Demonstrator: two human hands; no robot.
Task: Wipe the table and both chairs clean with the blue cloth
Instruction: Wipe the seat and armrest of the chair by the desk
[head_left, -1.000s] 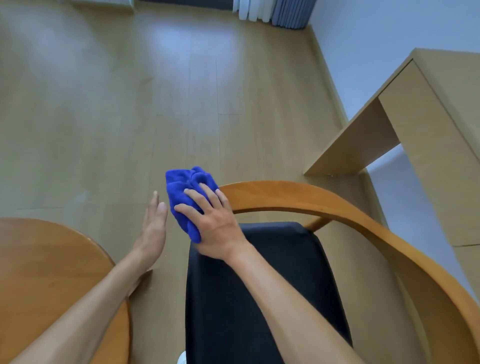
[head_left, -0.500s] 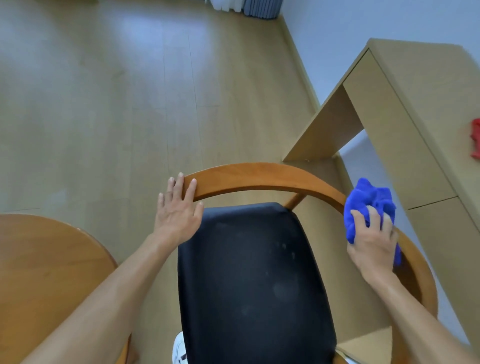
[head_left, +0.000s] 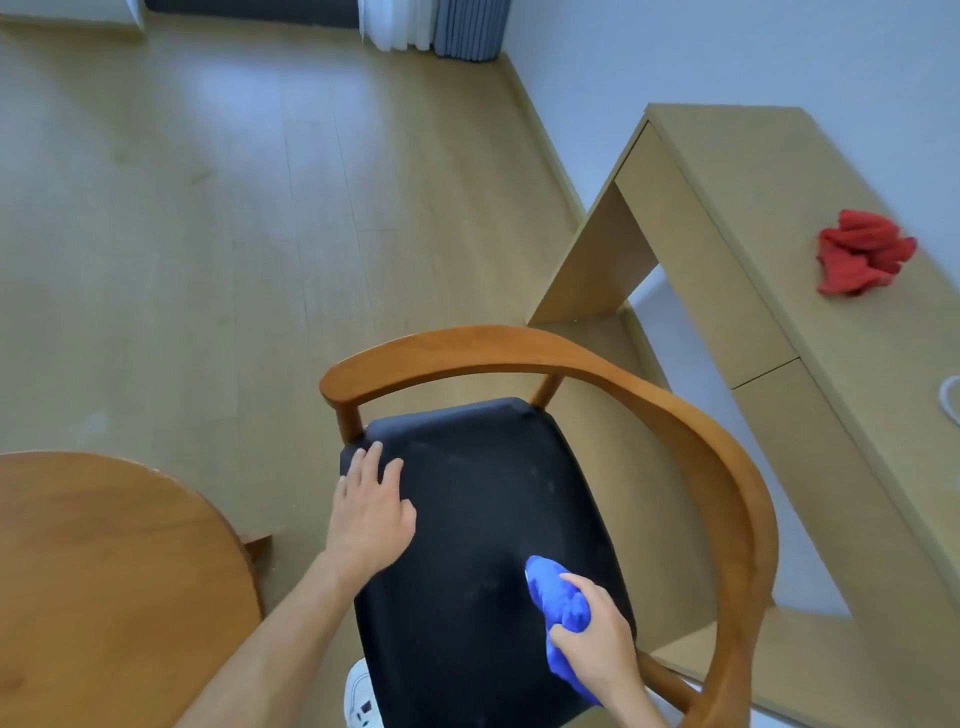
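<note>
Wood floor (head_left: 208, 208) background. Right hand (head_left: 597, 642) clamps bunched blue cloth (head_left: 558, 608) against black seat of chair (head_left: 483, 519), near its right edge. Left hand (head_left: 369, 512) lies flat, fingers straight, on seat's left side. Round surface (head_left: 104, 571) left of that hand. Red cloth (head_left: 862, 252) on desk (head_left: 779, 208), far right.

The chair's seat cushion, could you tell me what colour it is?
Black, seen in the head view: seat cushion.

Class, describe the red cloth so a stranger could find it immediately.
Start at the long pale wooden desk against the white wall. On its top lies a crumpled red cloth. It is untouched, unlike the blue cloth gripped by the right hand.
</note>
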